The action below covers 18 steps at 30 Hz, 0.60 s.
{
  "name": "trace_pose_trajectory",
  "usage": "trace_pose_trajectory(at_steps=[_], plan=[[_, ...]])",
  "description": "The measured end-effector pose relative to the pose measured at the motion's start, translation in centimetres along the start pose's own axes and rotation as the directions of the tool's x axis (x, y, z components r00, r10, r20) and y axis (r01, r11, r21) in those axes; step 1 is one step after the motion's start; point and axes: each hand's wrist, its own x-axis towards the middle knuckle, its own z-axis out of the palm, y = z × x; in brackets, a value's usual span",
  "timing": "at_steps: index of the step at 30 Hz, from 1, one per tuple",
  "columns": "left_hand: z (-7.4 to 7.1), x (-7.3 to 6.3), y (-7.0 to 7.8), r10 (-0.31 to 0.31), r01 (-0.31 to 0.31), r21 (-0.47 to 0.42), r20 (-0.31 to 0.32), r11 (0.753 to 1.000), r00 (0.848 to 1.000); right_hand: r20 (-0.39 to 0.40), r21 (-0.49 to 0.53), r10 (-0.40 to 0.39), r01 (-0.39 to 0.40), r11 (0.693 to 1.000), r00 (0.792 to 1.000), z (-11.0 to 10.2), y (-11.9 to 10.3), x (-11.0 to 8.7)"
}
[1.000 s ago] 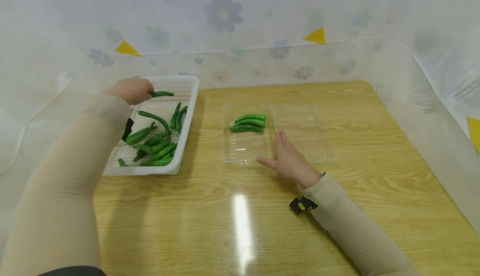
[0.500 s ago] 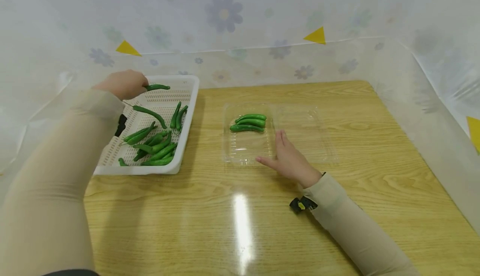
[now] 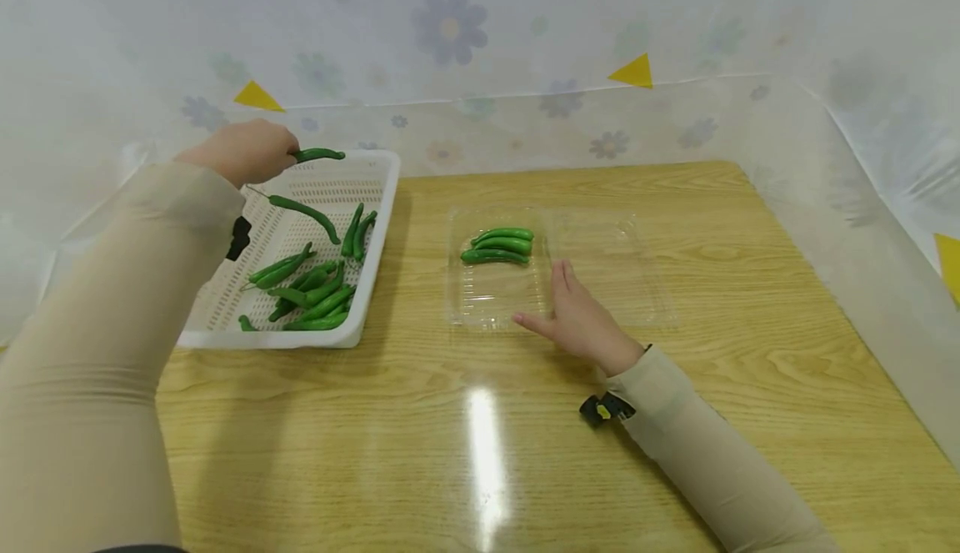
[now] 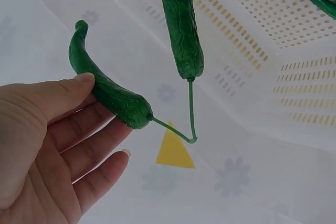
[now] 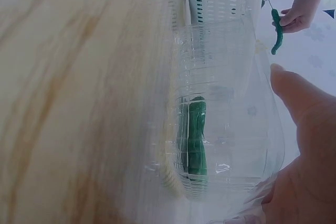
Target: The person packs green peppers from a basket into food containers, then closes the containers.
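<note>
Over the far left part of a white perforated basket [image 3: 387, 203], my left hand [image 3: 243, 151] pinches a green chili pepper [image 4: 113, 95] between thumb and fingers. Its thin stem joins at a bend to the stem of a second chili pepper [image 4: 181, 30], which dangles beside the hand. More green chili peppers [image 3: 318, 299] lie in the basket. At the middle of the table, my right hand [image 3: 585, 319] rests at the right side of a clear plastic clamshell box [image 3: 498, 299], thumb spread and fingers straight. Three peppers [image 3: 502, 245] lie side by side in its left half.
The clamshell's transparent lid [image 3: 611, 278] lies folded out to the right on the wooden table [image 3: 390, 436]. A white flowered sheet [image 3: 525, 27] with yellow triangles [image 3: 632, 72] hangs behind the table and at the sides.
My left hand has moved up and away over the basket, with the pinched pepper in it and the dangling one following. The right hand and the clamshell box have stayed in place.
</note>
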Motion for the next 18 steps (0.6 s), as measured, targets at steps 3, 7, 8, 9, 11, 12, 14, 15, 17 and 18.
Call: trace_pose_trajectory(at_steps=[3,7,8,9,11,12,14,15,17,18], plan=[[-0.5,-0.2,0.4,-0.002,0.002,-0.005,0.003,1.000,1.000,0.000,-0.002,-0.002,0.002,1.000,1.000,0.0,0.0,0.0],[-1.3,-0.4,1.0,0.013,-0.013,-0.002,-0.006,1.000,1.000,0.000,-0.003,-0.001,0.001,1.000,1.000,0.0,0.0,0.0],[-1.5,-0.4,1.1,0.019,-0.018,0.002,-0.014,1.000,1.000,0.000,-0.002,0.000,0.000,1.000,1.000,0.0,0.0,0.0],[-1.7,-0.4,1.3,0.024,-0.023,0.008,-0.021,1.000,1.000,-0.001,-0.003,0.000,0.000,1.000,1.000,0.0,-0.1,0.0],[-2.0,-0.3,1.8,0.040,-0.039,0.021,-0.033,0.999,0.999,-0.002,-0.001,0.001,-0.001,1.000,1.000,-0.1,-0.1,-0.1],[-2.2,-0.2,2.0,0.047,-0.046,0.027,-0.036,0.999,0.998,-0.001,0.000,0.001,-0.001,1.000,1.000,-0.1,-0.1,-0.1],[-2.5,-0.3,2.6,0.055,-0.054,0.023,-0.030,0.998,0.998,-0.002,-0.004,0.002,-0.002,1.000,1.000,-0.1,0.0,-0.1],[-2.7,-0.2,2.9,0.060,-0.059,0.019,-0.027,0.998,0.998,-0.002,-0.005,0.001,-0.001,1.000,1.000,-0.1,0.0,-0.1],[-3.1,-0.3,3.6,0.070,-0.070,0.016,-0.028,0.997,0.997,-0.003,-0.006,0.001,-0.001,1.000,1.000,0.0,0.0,-0.2],[-3.4,-0.3,4.0,0.076,-0.075,0.024,-0.036,0.997,0.996,-0.005,-0.007,0.001,-0.001,1.000,1.000,0.0,0.0,-0.2]])
